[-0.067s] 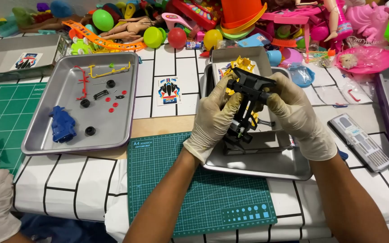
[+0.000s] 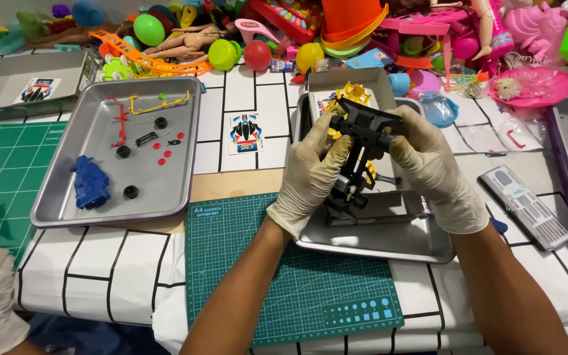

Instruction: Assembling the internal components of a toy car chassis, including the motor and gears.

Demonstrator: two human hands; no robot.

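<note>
The desk (image 2: 244, 89) is covered by a white cloth marked with a black grid. A strip of bare wood (image 2: 231, 184) is seen between cloth panels. Two green cutting mats (image 2: 284, 296) (image 2: 1, 164) are laid on it. The far edge is crowded by a heap of bright plastic toys (image 2: 231, 39). Even, soft light is cast throughout.

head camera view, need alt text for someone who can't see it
Two gloved hands, the left hand and the right hand, hold a black and yellow toy car chassis above a metal tray. A second metal tray to the left holds a blue car body and small red and black parts; a green cutting mat lies in front, with colourful toys heaped behind.
</note>
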